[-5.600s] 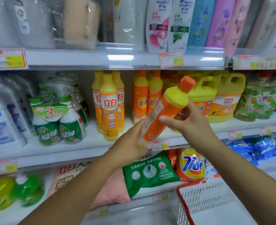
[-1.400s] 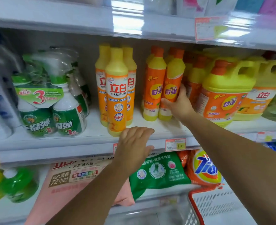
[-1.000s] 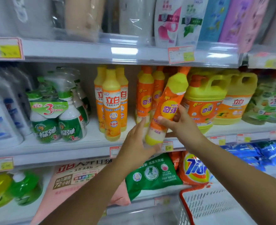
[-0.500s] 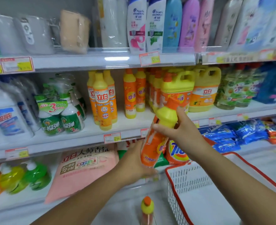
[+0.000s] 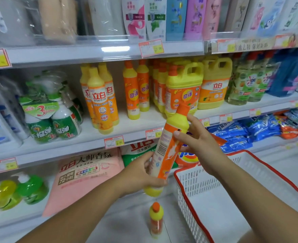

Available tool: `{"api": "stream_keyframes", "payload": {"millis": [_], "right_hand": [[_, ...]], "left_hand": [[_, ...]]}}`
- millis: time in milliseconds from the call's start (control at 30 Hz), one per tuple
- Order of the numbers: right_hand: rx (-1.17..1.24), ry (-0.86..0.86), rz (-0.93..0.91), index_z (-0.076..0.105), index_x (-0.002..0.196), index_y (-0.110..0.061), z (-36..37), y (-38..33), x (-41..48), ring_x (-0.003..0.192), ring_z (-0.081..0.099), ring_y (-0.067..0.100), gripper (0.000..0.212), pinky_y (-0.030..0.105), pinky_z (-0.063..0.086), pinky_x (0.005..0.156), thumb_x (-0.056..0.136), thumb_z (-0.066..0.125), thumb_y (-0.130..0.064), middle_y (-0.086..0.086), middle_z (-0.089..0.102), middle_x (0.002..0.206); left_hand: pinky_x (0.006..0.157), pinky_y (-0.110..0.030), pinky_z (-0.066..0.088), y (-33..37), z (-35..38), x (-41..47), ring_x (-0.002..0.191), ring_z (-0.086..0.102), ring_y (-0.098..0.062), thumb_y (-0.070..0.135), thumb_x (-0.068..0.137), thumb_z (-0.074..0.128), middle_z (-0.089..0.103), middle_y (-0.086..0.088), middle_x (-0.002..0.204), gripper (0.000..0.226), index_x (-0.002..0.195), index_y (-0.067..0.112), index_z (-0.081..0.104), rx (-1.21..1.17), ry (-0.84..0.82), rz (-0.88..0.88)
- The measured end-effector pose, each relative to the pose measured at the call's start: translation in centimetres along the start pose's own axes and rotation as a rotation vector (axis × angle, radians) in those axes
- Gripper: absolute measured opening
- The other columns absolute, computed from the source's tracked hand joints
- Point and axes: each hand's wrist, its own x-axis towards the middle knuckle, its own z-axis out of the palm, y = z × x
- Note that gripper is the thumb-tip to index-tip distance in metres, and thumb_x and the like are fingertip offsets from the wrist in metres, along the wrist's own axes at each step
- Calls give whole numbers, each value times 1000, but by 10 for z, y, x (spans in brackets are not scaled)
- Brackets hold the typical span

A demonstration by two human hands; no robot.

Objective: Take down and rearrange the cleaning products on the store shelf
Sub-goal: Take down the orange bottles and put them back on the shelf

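I hold an orange and yellow dish-soap bottle (image 5: 167, 148) tilted in front of the shelves, barcode side facing me. My left hand (image 5: 141, 174) grips its lower end and my right hand (image 5: 199, 141) grips it just under the yellow shoulder. Two matching bottles (image 5: 136, 90) stand upright on the middle shelf (image 5: 144, 123), with more packed behind them to the right. Another same bottle (image 5: 156, 219) stands upright on the floor below my hands.
A white basket with a red rim (image 5: 232, 190) sits low on the right. Yellow soap bottles (image 5: 99, 99), green spray bottles (image 5: 53, 118) and yellow jugs (image 5: 185, 88) line the middle shelf. Detergent bags (image 5: 88, 172) lie on the shelf below.
The bottle came off the middle shelf in my right hand, my left hand took its base, and it has been turned so the barcode faces me. The view pulled back.
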Motion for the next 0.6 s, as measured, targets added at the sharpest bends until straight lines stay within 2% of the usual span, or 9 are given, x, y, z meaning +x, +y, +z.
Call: {"api": "stream_keyframes", "payload": {"millis": [67, 133, 200, 233, 333, 433, 533, 600], "right_hand": [[-25, -19, -22, 51, 130, -40, -1, 1, -2, 95, 71, 12, 60, 27, 58, 69, 74, 74, -34, -4, 70, 111], [-42, -4, -26, 53, 122, -40, -3, 4, -2, 90, 71, 8, 54, 23, 57, 65, 73, 75, -32, -9, 72, 102], [-15, 8, -31, 56, 118, -37, -4, 6, -2, 88, 72, 9, 49, 24, 57, 65, 75, 76, -28, -9, 73, 99], [10, 2, -23, 57, 120, -34, -6, 7, -1, 90, 72, 12, 50, 28, 58, 68, 75, 78, -27, -7, 73, 101], [93, -34, -4, 57, 126, -29, -16, 6, -1, 98, 71, 24, 55, 46, 60, 79, 77, 80, -22, 1, 72, 110], [200, -59, 42, 50, 137, -25, -25, 10, 2, 101, 68, 26, 64, 51, 55, 88, 78, 73, -15, 7, 70, 114], [132, -81, 69, 46, 141, -35, -27, 11, 3, 113, 66, 23, 68, 49, 53, 96, 80, 74, -26, 5, 68, 122], [-26, -48, 57, 48, 132, -48, -24, 11, 2, 110, 67, 17, 69, 45, 58, 90, 74, 85, -40, -1, 67, 120]], "left_hand": [[83, -14, 53, -1, 5, 4, 96, 62, 12, 16, 68, 89, 66, 23, 110, 72, 117, 47, 47, 100, 86, 26], [89, -22, 54, -4, 8, 9, 101, 61, 8, 32, 61, 92, 61, 20, 116, 73, 114, 49, 45, 211, 150, 49], [95, -32, 53, -8, 11, 14, 111, 58, 0, 48, 54, 91, 57, 16, 124, 80, 120, 49, 45, 291, 151, 60], [96, -31, 52, -10, 10, 17, 113, 57, -1, 50, 54, 90, 56, 15, 126, 80, 121, 50, 46, 293, 139, 65], [90, -15, 50, -2, 4, 14, 108, 60, 6, 26, 68, 88, 62, 20, 122, 66, 115, 53, 49, 141, 3, 34], [97, -24, 50, 3, 1, 12, 112, 63, -1, 20, 66, 82, 69, 16, 119, 63, 116, 45, 56, 16, -111, 15], [97, -32, 53, 2, 9, 14, 104, 67, -3, 20, 65, 88, 71, 14, 114, 67, 118, 43, 52, 53, 19, 35], [88, -29, 56, 6, 14, 15, 94, 68, -1, 31, 63, 92, 67, 17, 109, 68, 112, 43, 47, 185, 171, 47]]}}
